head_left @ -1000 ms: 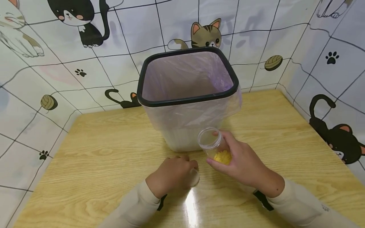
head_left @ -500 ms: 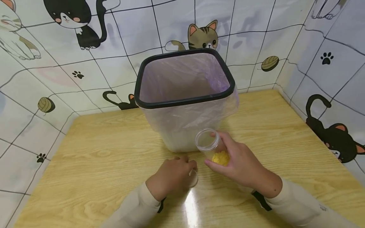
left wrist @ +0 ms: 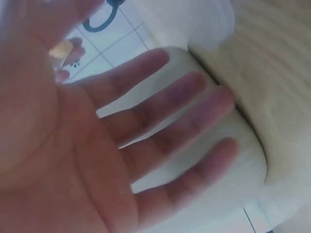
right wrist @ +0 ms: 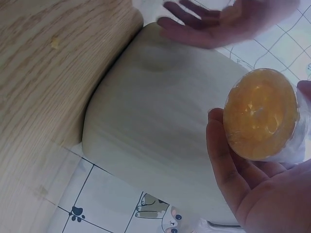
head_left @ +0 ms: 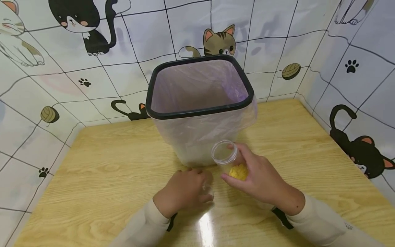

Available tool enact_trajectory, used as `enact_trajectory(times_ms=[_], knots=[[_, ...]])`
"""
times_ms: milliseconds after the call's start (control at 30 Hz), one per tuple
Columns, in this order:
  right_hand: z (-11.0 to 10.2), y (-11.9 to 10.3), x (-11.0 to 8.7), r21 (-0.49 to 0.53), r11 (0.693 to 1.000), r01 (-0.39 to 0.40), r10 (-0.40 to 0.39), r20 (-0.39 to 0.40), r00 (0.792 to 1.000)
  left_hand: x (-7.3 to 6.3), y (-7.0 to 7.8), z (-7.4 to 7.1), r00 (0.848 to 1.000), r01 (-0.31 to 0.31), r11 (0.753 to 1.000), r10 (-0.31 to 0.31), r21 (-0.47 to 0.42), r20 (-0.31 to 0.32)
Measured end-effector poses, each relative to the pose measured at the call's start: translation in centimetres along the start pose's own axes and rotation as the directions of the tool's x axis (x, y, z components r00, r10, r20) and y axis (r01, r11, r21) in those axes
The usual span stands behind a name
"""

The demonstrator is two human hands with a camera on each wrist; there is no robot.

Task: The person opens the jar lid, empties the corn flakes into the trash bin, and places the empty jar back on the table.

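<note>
My right hand (head_left: 262, 175) grips a small clear plastic jar (head_left: 224, 152). It has no lid on and tilts with its mouth towards the bin. Crumbly yellow stuff (head_left: 238, 172) lies in its bottom, and the right wrist view shows the jar's underside (right wrist: 262, 114) filled with that yellow. Low over the table, my left hand (head_left: 185, 188) has its fingers straight and spread in the left wrist view. A clear round lid (head_left: 208, 192) is beside its fingertips, partly hidden by them; whether they touch it I cannot tell.
A bin (head_left: 200, 137) with a black rim (head_left: 200, 113) and a thin purplish liner (head_left: 236, 91) stands behind both hands. The wooden table (head_left: 117, 164) meets cat-print walls (head_left: 102, 79) at the back and right. In the right wrist view a yellow crumb (right wrist: 55, 42) lies on the tabletop.
My left hand has shifted slightly left and its fingers have spread apart beside the lid. The right hand and the jar have stayed almost still.
</note>
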State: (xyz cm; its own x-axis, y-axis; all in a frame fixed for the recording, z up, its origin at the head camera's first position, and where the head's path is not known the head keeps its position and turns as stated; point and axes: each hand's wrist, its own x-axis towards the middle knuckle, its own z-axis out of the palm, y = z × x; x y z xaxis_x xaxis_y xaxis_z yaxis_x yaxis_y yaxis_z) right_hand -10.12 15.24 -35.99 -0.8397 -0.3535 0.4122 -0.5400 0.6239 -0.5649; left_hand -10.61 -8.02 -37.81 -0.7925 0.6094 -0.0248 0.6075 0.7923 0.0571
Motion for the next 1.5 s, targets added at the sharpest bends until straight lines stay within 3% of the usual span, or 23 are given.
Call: enact_trajectory(times_ms=[200,267,333,500,733,867,1233,1367,1500], knots=[[0.1,0.1,0.1,-0.009,1.000,0.019,-0.019,-0.006,1.000,0.1,-1.0,-1.3,0.984,-0.034,0.997,0.021,-0.071,-0.177],[0.2,0.1,0.1,-0.018,0.999,0.029,-0.029,-0.010,1.000,0.0,-1.3,-1.7,0.970,-0.058,0.992,0.031,-0.108,-0.242],[0.3,0.2,0.1,-0.020,0.999,0.033,-0.034,-0.012,0.999,-0.1,-1.5,-2.2,0.947,-0.084,0.986,0.034,-0.143,-0.321],[0.4,0.2,0.1,-0.023,0.999,0.039,-0.039,-0.016,0.999,-0.2,-2.1,-3.2,0.857,-0.123,0.978,0.018,-0.169,-0.515],[0.6,0.4,-0.1,-0.026,0.999,0.047,-0.048,-0.016,0.999,-0.4,-2.1,-3.9,0.758,-0.153,0.969,-0.009,-0.192,-0.652],[0.7,0.5,-0.2,-0.025,0.999,0.048,-0.048,-0.017,0.999,-0.4,-2.2,-4.3,0.704,-0.152,0.964,-0.051,-0.220,-0.708],[0.8,0.4,-0.1,-0.030,0.999,0.026,-0.026,-0.011,1.000,-0.7,-2.7,-4.8,0.525,-0.148,0.934,-0.204,-0.325,-0.826],[0.7,0.4,0.1,-0.033,0.999,0.025,-0.026,-0.008,1.000,-0.6,-3.0,-5.1,0.451,-0.168,0.927,-0.229,-0.334,-0.863],[0.8,0.4,0.0,-0.038,0.999,0.016,-0.016,0.001,1.000,-0.7,-3.2,-5.3,0.391,-0.203,0.923,-0.230,-0.328,-0.891]])
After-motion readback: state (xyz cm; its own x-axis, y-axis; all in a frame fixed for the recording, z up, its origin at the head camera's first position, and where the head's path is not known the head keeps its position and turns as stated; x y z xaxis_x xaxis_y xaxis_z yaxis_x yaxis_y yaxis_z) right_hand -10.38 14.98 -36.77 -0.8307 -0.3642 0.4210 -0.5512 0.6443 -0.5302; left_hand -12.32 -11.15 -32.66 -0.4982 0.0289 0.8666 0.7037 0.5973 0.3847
